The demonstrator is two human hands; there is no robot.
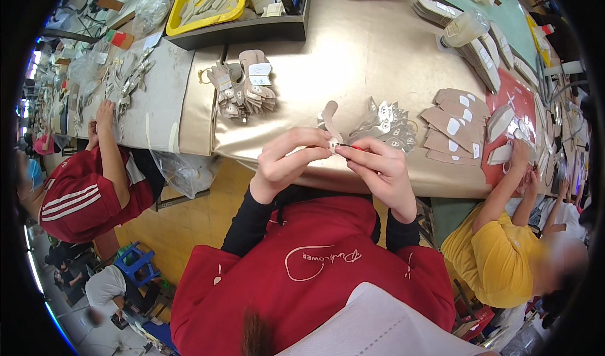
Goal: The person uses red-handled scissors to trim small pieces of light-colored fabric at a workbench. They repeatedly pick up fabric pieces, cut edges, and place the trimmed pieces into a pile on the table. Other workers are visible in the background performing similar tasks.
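My left hand [283, 159] pinches the edge of a small curved tan cut piece [330, 117] above the front of the table. Close against it, my right hand [381, 167] grips a slim red item [357, 148], perhaps a pen or small tool; my fingers cover most of it. The fingertips of both hands nearly meet at the piece's pale end. Just beyond my right hand lies a fanned heap of grey-tan cut pieces with small holes [386, 124]. Farther left sits a bundle of similar tan pieces [249, 88] with white labels.
A dark tray [252, 31] holding a yellow basket [208, 25] of strips stands at the far left. Flat brown pieces [455, 129] lie to the right, near a plastic bottle [465, 29]. Co-workers sit on both sides, one in red [94, 195], one in yellow [501, 255].
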